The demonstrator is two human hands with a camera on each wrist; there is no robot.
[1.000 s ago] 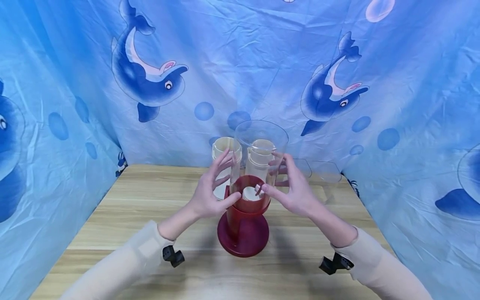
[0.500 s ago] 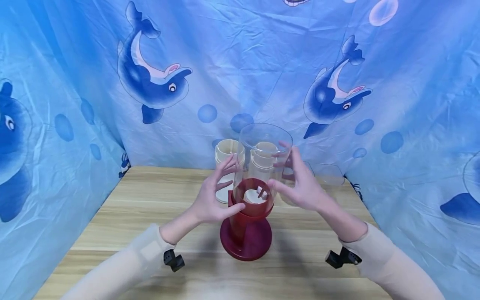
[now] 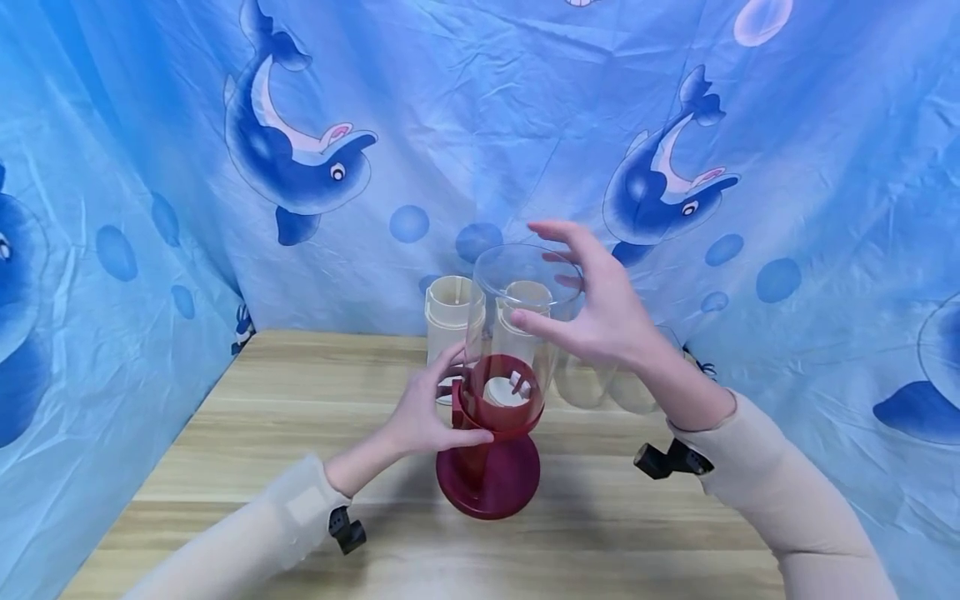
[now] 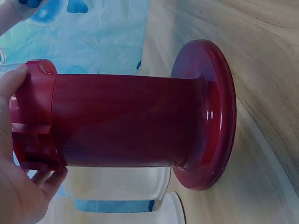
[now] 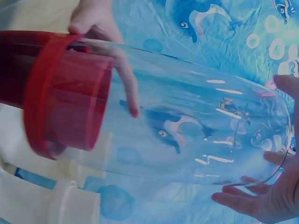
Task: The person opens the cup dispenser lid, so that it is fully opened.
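Note:
A red pedestal stand [image 3: 487, 483] rises from the wooden table, with a tall clear cylinder [image 5: 187, 70] set upright in its collar. My left hand [image 3: 420, 417] grips the collar. In the left wrist view, the thumb lies over one side of the red collar [image 4: 35, 107] and fingertips curl at the other. Around the clear cylinder's top rim, my right hand [image 3: 611, 321] has its fingers and thumb spread apart. The right wrist view puts those fingers right by the rim; whether they touch it is hard to tell. A small white piece [image 3: 517, 383] shows inside the red collar.
Behind the red stand are two cream-white stands [image 3: 453, 312] of similar shape. Clear containers [image 3: 581, 383] stand to the right of them. A blue curtain [image 3: 420, 125] printed with dolphins borders the wooden table [image 3: 315, 392] at the back and sides.
The right hand has risen from the clear cylinder's side to its top rim. My left hand has slid down from the cylinder onto the red collar. The stand stays in place.

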